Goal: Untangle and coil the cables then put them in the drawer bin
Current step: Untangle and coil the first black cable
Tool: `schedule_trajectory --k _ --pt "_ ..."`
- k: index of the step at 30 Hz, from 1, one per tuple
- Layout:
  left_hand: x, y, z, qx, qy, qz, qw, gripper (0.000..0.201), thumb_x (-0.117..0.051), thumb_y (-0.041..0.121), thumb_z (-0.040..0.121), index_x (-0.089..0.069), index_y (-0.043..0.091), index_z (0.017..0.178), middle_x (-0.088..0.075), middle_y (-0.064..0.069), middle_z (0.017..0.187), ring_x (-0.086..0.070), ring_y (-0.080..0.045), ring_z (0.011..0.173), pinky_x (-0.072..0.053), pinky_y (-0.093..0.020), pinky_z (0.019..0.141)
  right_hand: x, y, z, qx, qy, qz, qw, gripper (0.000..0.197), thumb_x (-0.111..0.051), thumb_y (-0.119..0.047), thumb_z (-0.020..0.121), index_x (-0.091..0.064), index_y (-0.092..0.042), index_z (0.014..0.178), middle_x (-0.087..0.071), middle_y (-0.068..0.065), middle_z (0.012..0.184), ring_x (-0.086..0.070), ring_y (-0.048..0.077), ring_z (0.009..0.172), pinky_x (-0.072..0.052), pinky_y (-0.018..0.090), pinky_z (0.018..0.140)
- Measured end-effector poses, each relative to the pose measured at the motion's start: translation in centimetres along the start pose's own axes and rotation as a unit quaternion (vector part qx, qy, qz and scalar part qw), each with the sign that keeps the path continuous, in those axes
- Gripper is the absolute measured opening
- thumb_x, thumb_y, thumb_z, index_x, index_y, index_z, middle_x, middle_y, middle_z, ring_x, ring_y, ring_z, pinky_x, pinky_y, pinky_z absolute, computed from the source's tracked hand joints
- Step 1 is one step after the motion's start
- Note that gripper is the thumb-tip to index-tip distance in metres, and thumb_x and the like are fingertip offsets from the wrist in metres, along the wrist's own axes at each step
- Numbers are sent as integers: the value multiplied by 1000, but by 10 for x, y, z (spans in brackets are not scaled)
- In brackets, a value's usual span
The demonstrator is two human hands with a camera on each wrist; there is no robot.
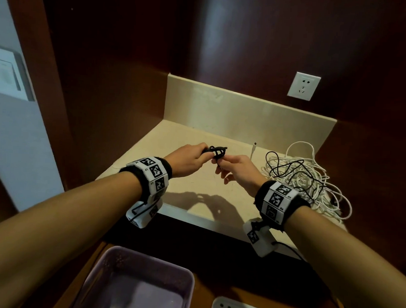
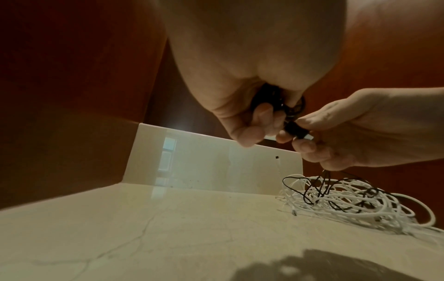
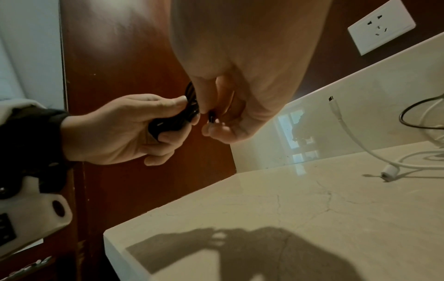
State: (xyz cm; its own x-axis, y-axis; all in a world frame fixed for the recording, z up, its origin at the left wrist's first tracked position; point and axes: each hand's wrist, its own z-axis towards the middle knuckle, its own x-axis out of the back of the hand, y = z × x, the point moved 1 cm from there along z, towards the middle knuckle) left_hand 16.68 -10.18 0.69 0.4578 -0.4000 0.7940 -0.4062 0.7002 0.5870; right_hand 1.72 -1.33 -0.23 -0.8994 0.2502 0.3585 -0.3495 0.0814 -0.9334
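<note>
The left hand grips a small bundle of black cable in its curled fingers and thumb, above the middle of the table, and the right hand pinches the plug end of the same cable just beside the bundle, between thumb and forefinger. I judge the step in hand is finishing this coil: the loose end should be wound or tucked around the loops while the left hand keeps the loops pressed together, so they do not spring open. The pull should be gentle, because a thin strand of black cable also lies in the pile of white cables on the right side of the table, and I cannot tell if it is the same one. The bundle lies roughly level, its long axis running left to right between the two hands. The purple bin waits below the table edge, near the left forearm
</note>
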Motion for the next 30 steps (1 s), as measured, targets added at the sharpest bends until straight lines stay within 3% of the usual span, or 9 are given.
schedule_trajectory --k 5,9,13,15,21,25,30 --pt "3 -2 -1 -9 -23 14 1000 22 -39 36 103 -49 16 99 -63 -12 89 -54 -25 74 -43 -40 69 9 -1 5 10 36 -61 997 20 -54 -5 96 -71 -9 106 -54 2 76 -43 12 67 -40 20 54" --pt "4 -5 -3 -14 -73 37 996 19 -41 35 102 -50 18 96 -59 -6 85 -50 -22 72 -39 -35 67 19 -5 11 9 36 -137 990 17 -59 -9 93 -74 -16 98 -52 1 70 -39 15 61 -36 23 56" --pt "3 -5 -2 -37 -103 78 991 17 -41 36 102 -48 22 95 -58 -7 83 -49 -22 71 -37 -35 65 23 -14 12 1 37 -173 984 14 -63 -6 91 -75 -6 98 -55 2 62 -43 10 55 -34 12 45" --pt "2 -4 -1 -54 -108 115 986 17 -41 37 102 -46 22 96 -55 -3 78 -48 -21 67 -33 -34 61 21 -15 12 -7 27 -175 984 15 -62 -3 90 -75 -3 97 -58 5 62 -45 11 55 -37 16 49" --pt "4 -3 3 -91 -106 245 959 20 -40 40 102 -42 21 97 -47 2 67 -42 -16 58 -28 -31 52 14 -7 14 -36 37 -50 997 13 -60 5 86 -73 6 89 -60 12 64 -43 16 53 -35 21 48" --pt "4 -8 2 -105 -103 282 948 19 -41 39 101 -39 22 95 -50 -1 72 -45 -22 63 -27 -33 55 10 -5 15 -77 47 1 996 14 -58 6 82 -71 6 85 -60 12 66 -47 15 55 -38 22 52" --pt "2 -15 0 -104 -90 291 947 25 -40 39 102 -47 16 109 -54 -4 76 -46 -23 63 -29 -32 57 6 -7 18 -168 39 40 984 21 -54 8 78 -73 0 78 -62 6 61 -51 13 49 -39 20 49"
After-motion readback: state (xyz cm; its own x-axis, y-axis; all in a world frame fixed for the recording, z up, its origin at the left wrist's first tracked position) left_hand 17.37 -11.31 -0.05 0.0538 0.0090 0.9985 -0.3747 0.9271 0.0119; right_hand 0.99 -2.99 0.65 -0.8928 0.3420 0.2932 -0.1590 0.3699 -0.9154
